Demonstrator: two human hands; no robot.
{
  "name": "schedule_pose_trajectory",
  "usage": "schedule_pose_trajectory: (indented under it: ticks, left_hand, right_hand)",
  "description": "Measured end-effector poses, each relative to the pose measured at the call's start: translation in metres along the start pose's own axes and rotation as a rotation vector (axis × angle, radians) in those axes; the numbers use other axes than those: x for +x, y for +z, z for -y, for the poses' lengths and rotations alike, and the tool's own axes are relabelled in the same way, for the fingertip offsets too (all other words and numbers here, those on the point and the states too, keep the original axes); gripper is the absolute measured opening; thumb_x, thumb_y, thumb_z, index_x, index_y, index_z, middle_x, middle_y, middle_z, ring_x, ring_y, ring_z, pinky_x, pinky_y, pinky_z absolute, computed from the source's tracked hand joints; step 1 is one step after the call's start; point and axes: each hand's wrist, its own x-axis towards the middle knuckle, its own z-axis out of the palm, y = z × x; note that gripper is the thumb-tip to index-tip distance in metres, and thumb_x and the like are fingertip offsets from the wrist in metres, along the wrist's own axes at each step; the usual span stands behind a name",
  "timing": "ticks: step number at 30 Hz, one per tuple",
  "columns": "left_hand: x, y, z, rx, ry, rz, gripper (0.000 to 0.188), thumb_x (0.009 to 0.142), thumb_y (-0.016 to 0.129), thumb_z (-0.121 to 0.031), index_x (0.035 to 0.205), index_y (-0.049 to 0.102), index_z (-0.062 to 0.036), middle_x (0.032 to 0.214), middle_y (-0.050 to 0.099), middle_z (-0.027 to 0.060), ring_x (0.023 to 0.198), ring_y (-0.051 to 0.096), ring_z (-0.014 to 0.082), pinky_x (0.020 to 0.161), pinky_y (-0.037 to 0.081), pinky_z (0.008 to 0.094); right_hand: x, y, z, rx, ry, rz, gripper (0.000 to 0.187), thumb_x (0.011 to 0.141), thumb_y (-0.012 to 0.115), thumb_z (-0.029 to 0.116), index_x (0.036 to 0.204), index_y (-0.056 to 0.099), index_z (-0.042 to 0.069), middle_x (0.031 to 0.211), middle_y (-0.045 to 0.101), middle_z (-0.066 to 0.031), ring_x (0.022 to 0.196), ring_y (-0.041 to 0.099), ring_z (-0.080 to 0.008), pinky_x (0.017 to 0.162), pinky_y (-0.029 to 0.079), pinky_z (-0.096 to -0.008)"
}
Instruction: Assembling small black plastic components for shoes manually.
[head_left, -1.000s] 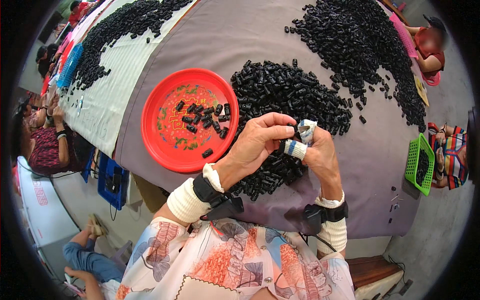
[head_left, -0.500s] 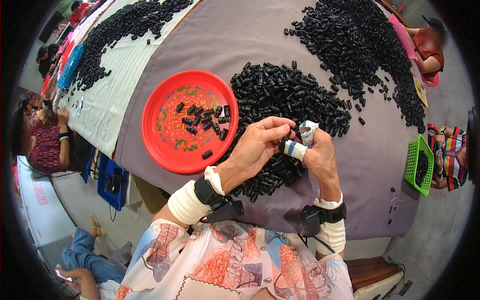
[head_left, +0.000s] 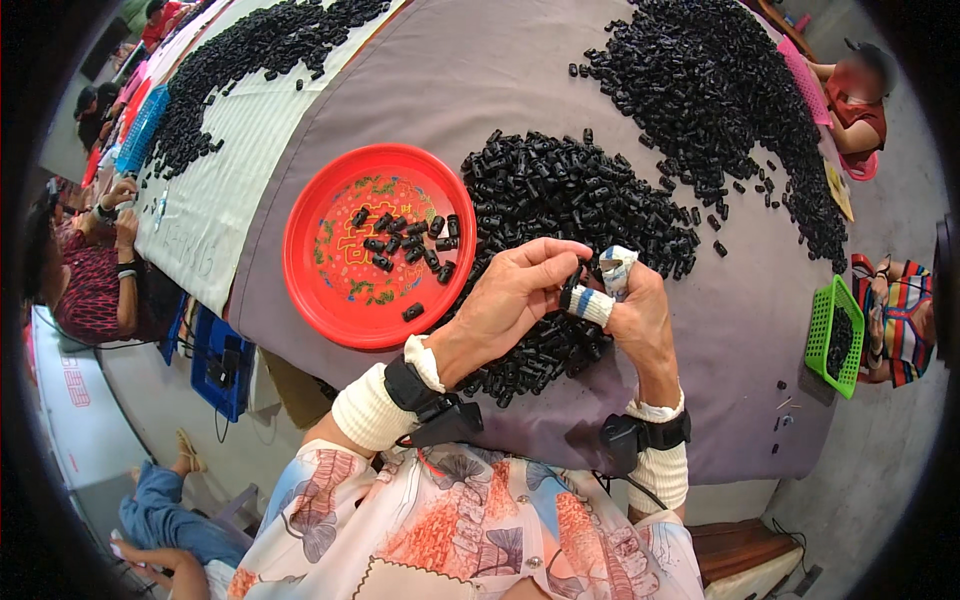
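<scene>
My left hand point(head_left: 512, 303) pinches a small black cylindrical piece point(head_left: 570, 286) between thumb and fingers, above the near side of a pile of similar black pieces point(head_left: 570, 195). Close against it, my right hand point(head_left: 642, 318) is closed on the same piece from the right; its thumb and a finger are wrapped in white cloth with blue stripes. The fingers hide most of the piece. Left of my hands lies a round red tray point(head_left: 303, 245) with a printed pattern, holding several loose black pieces.
A larger black heap point(head_left: 720, 90) spreads at the far right, and another point(head_left: 230, 80) lies on the white cloth at left. A green basket point(head_left: 818, 325) stands at the right edge, beside a person in stripes. Other people sit around the table.
My hands stay together at the same spot, with only slight finger movement. At left, a co-worker's second hand has come up beside the other one.
</scene>
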Motion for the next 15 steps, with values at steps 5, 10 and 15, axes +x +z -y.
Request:
schedule_pose_trajectory:
  ticks: [5,10,15]
  left_hand:
    - [-0.0022,-0.0032,-0.0017,0.05,-0.006,0.042,0.023,0.089,0.053,-0.01,0.109,0.056,0.0012,0.096,0.061,0.0079,0.088,0.059,0.0138,0.081,0.048,0.028]
    - [-0.0011,-0.0053,0.0012,0.015,-0.015,0.032,0.023,0.09,0.052,-0.013,0.109,0.056,-0.0003,0.094,0.061,0.0069,0.086,0.059,0.0127,0.078,0.048,0.0272]
    - [-0.0013,-0.0057,0.0034,-0.017,-0.025,0.046,0.023,0.091,0.051,-0.016,0.109,0.057,-0.0021,0.092,0.061,0.0057,0.083,0.059,0.0115,0.074,0.048,0.0261]
  right_hand:
    - [-0.0027,0.0017,0.0021,0.029,-0.023,-0.01,0.025,0.067,0.078,0.016,0.079,0.06,0.002,0.067,0.057,0.0023,0.059,0.048,-0.0051,0.053,0.041,-0.0212]
    - [-0.0014,0.0026,0.0036,0.053,0.012,-0.003,0.024,0.067,0.078,0.015,0.08,0.06,0.003,0.068,0.058,0.0021,0.06,0.048,-0.0044,0.054,0.041,-0.0207]
    - [-0.0023,0.0023,0.0013,0.031,-0.024,0.012,0.025,0.068,0.077,0.015,0.08,0.061,0.002,0.069,0.059,0.001,0.061,0.05,-0.0048,0.055,0.043,-0.021]
